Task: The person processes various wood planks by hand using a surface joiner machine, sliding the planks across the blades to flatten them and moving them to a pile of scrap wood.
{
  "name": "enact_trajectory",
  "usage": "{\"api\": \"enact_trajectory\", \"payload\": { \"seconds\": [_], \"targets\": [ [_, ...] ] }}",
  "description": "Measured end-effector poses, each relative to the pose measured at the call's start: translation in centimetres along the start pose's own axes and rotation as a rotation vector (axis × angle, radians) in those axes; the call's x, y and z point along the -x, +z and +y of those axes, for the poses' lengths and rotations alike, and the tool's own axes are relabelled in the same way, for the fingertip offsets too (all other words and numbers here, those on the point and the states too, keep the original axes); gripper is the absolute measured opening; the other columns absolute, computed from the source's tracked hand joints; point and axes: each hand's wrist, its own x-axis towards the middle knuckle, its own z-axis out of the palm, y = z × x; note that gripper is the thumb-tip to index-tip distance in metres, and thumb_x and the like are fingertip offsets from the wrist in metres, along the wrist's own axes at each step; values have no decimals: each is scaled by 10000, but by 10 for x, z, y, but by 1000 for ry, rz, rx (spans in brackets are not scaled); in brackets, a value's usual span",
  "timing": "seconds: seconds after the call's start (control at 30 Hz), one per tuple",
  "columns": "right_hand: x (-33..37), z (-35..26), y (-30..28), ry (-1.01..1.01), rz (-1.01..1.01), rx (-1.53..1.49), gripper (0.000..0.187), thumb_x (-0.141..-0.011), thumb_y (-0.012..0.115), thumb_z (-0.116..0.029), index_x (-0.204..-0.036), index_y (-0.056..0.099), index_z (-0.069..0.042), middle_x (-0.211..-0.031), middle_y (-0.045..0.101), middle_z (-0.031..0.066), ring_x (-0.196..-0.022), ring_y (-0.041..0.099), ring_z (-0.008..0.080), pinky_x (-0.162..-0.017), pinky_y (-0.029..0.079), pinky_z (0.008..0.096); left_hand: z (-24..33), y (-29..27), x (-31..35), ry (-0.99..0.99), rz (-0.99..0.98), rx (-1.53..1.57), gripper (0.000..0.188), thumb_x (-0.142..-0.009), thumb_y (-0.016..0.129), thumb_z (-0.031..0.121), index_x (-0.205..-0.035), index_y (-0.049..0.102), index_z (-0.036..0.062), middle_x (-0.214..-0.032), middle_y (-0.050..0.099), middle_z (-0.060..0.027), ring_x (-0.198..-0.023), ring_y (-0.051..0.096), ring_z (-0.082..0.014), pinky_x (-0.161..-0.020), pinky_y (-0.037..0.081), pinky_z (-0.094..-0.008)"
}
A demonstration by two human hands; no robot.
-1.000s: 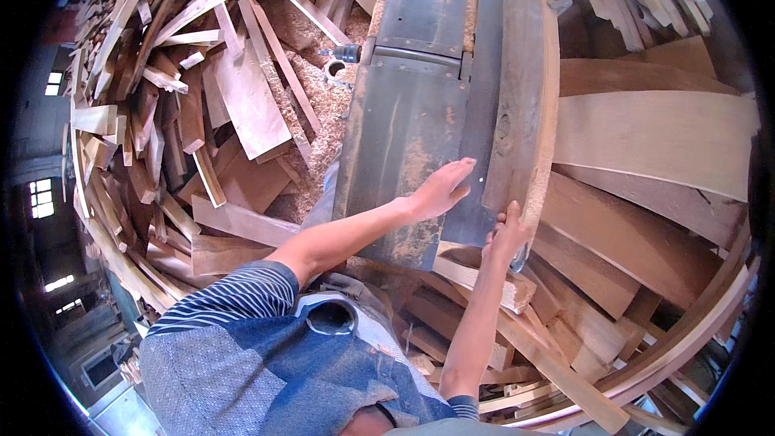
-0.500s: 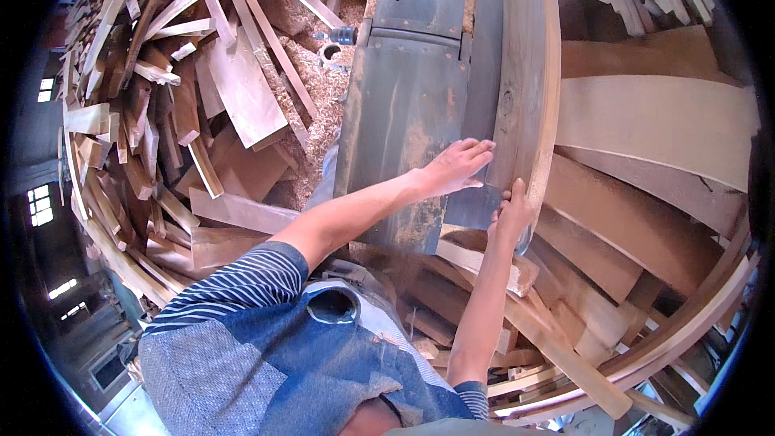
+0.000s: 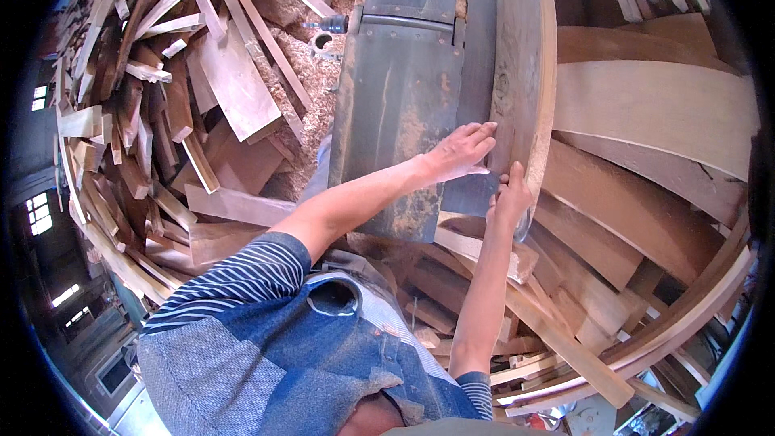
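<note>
A long wooden board (image 3: 517, 64) stands along the right side of a grey metal machine bed (image 3: 395, 105), which looks like a jointer. My left hand (image 3: 464, 149) reaches across the bed from the left. Its fingers are stretched out close together, with the fingertips resting against the board near its close end. My right hand (image 3: 510, 194) is closed around that near end, fingers on top of the board. The underside of its grip is hidden. A dark slot with a round bar (image 3: 408, 23) crosses the bed farther away.
Offcuts (image 3: 242, 89) pile up on the left beside wood shavings (image 3: 311, 81) and a drill-chuck-like part (image 3: 333, 24). Wide planks (image 3: 646, 101) are stacked on the right. Narrow wood strips (image 3: 565, 347) lie near my right forearm.
The whole picture has shifted slightly, so the bed, board and hands sit a little higher in view. Against the board, both hands keep nearly the same hold.
</note>
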Motion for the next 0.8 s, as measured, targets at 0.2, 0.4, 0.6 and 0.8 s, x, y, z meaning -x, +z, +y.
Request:
{"api": "enact_trajectory", "payload": {
  "seconds": [0.2,0.4,0.6,0.8],
  "targets": [
    [-3,-1,0,2,1,12,427,-980,700,-420,-788,587,-56,-587,448,-31,-418,359,64,-346,255,244,-2,1,-2,0,14,4,661,-688,890,244,-1198,561,-18,-1461,506,-242,-1303,525,-391,-1102,444,-453],
    [-6,-5,4,10,-1,39,428,-984,689,-416,-777,588,-55,-580,443,-26,-413,360,74,-346,251,244,-5,-4,-6,-16,-10,35,673,-675,895,232,-1200,559,-19,-1462,507,-244,-1299,528,-390,-1097,447,-452],
    [-8,-5,5,21,0,24,417,-972,704,-423,-744,571,-100,-551,435,-49,-410,362,70,-356,233,254,-6,-3,-8,-24,-16,27,669,-673,896,233,-1194,561,-18,-1463,509,-238,-1297,529,-388,-1095,447,-450],
    [-4,-9,8,37,10,32,402,-978,698,-414,-751,574,-105,-565,443,-52,-424,371,67,-365,235,250,-4,-6,-9,-36,-35,-3,653,-690,888,248,-1193,565,-17,-1461,512,-235,-1295,531,-381,-1094,448,-448]
  ]
}}
